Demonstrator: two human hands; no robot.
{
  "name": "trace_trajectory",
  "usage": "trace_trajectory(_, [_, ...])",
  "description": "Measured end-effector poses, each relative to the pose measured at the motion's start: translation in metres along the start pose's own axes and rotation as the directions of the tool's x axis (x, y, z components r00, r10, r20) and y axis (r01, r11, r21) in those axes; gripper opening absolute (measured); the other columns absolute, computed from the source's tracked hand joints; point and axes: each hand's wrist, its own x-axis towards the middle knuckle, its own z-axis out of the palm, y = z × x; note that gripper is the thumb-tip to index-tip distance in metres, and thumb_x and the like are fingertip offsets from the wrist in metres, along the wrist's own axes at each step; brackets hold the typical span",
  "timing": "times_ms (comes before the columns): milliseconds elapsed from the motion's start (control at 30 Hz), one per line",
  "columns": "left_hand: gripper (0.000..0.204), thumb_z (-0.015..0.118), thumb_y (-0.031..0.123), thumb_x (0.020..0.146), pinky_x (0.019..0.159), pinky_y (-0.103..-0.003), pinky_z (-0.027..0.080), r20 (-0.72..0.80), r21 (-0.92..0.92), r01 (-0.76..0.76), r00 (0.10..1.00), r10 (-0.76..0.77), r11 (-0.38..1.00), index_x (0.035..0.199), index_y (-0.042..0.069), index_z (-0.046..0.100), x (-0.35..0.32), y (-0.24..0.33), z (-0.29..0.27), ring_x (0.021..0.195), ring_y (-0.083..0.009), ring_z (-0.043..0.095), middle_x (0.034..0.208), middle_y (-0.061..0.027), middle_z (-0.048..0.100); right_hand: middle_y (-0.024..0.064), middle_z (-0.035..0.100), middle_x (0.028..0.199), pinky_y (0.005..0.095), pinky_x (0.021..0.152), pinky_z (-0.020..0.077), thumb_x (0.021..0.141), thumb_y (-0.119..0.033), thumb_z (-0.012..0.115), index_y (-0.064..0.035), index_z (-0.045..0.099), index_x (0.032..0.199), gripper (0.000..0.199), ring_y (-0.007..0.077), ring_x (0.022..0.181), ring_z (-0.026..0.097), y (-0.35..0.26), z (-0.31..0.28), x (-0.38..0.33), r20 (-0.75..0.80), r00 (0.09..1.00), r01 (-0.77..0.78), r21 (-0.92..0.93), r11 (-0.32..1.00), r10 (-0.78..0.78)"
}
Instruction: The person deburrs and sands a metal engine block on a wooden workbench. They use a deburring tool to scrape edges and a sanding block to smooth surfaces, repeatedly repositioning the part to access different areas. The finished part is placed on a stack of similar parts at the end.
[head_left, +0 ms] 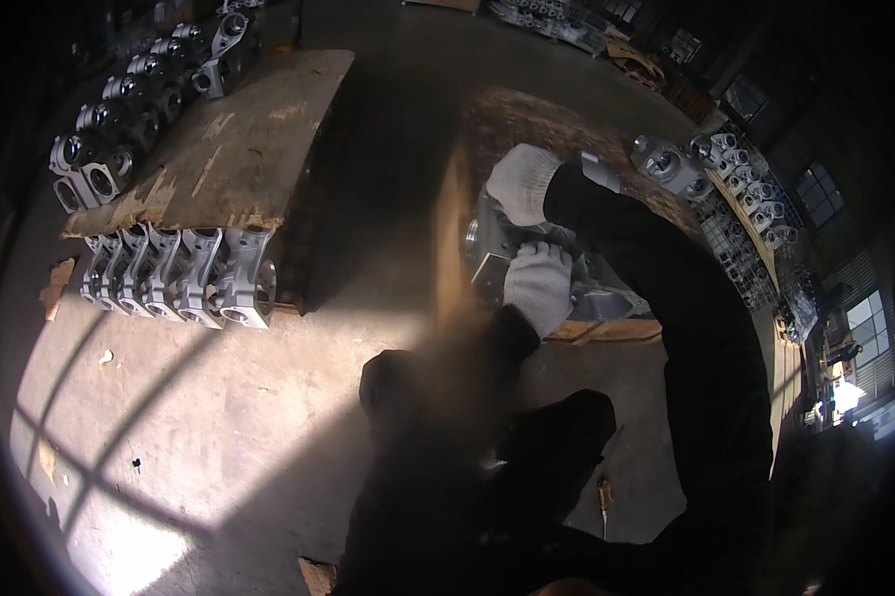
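Floor (219,368) is the biggest item on my feed: concrete, sunlit at left. Next, wooden board (249,139) at left, cast metal brackets (174,278) lined up along its near edge. Then low wooden desk (527,109) ahead, more metal castings (750,189) stacked beyond it at right.

Working piece: grey metal casting (495,246) on the desk, partly hidden by both hands. I make out a flat face with holes and what looks like a round bore at its left.

Right sleeve (706,298) arcs over the desk and blocks part of my view. Right hand (522,186), white-gloved, is at the casting's far side, fingers turned away; can't tell what it grips. Left hand (540,288), same glove, knuckles up on the near side, fingers curled; can't tell if they're closed on anything.

Step looks like close two-handed work on the casting. To do it well I'd seat it flat, brace with one hand, work with the other, press down rather than sideways, fingers clear of bore and edges. Elbow out would open my sightline.

Smallest: orange-handled screwdriver (605,492) on the floor, lower right.

Writing: no brand, label or marking I can read on anything.
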Motion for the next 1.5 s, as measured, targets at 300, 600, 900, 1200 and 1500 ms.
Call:
trace_trajectory(300, [0.034, 0.072, 0.024, 0.079, 0.082, -0.048, 0.053, -0.442, 0.452, 0.121, 0.891, 0.104, 0.884, 0.106, 0.002, 0.072, -0.006, -0.001, 0.054, 0.094, -0.0346, 0.072, 0.097, -0.0161, 0.075, 0.0152, 0.077, 0.080, 0.0451, 0.075, 0.0623, 0.075, -0.030, 0.079, -0.0052, 0.080, 0.078, 0.025, 0.0337, 0.082, 0.078, -0.040, 0.042, -0.015, -0.165, 0.958, -0.259, -0.145, 0.955, 0.234])
trace_trajectory(600, [0.045, 0.062, 0.030, 0.091, 0.099, -0.054, 0.051, -0.131, -0.015, 0.171, 0.977, -0.171, 0.985, 0.131, 0.010, 0.072, 0.004, -0.005, 0.074, 0.117, -0.0375, 0.069, 0.121, -0.0146, 0.075, 0.0144, 0.078, 0.085, 0.0467, 0.078, 0.0626, 0.077, -0.030, 0.076, -0.0048, 0.080, 0.081, 0.026, 0.0348, 0.087, 0.077, -0.046, -0.028, -0.079, -0.125, 0.990, 0.073, 0.098, 0.993, -0.061])
trace_trajectory(900, [0.045, 0.054, 0.040, 0.104, 0.086, -0.042, 0.054, -0.029, 0.231, -0.050, 0.998, 0.058, 0.972, 0.127, 0.004, 0.067, 0.001, 0.003, -0.001, 0.098, -0.0254, 0.072, 0.107, -0.0144, 0.073, 0.0177, 0.076, 0.095, 0.0490, 0.085, 0.0588, 0.103, -0.047, 0.062, -0.0152, 0.069, 0.128, 0.042, 0.0369, 0.093, 0.074, 0.004, 0.033, -0.197, -0.334, 0.767, -0.274, 0.601, 0.751, 0.548])
trace_trajectory(1200, [0.061, 0.074, 0.040, 0.091, 0.103, -0.049, 0.054, -0.014, 0.212, 0.197, 0.980, -0.199, 0.957, 0.136, 0.001, 0.060, 0.068, -0.069, -0.037, 0.120, -0.0456, 0.067, 0.130, -0.0262, 0.069, 0.0218, 0.073, 0.118, 0.0463, 0.102, 0.0548, 0.093, -0.040, 0.075, -0.0050, 0.068, 0.129, 0.051, 0.0410, 0.115, 0.069, 0.043, 0.198, -0.336, 0.184, 0.412, -0.520, 0.852, 0.065, 0.892])
trace_trajectory(1500, [0.018, 0.073, 0.016, 0.086, 0.090, -0.049, 0.060, 0.315, 0.384, -0.015, 0.942, -0.116, 0.923, 0.100, 0.010, 0.084, 0.055, -0.177, 0.025, 0.094, -0.0392, 0.075, 0.098, -0.0209, 0.077, 0.0075, 0.070, 0.095, 0.0332, 0.081, 0.0509, 0.102, -0.040, 0.060, 0.0013, 0.073, 0.114, 0.045, 0.0164, 0.090, 0.065, 0.075, 0.282, -0.342, 0.417, 0.147, -0.017, 0.908, -0.420, 0.897])
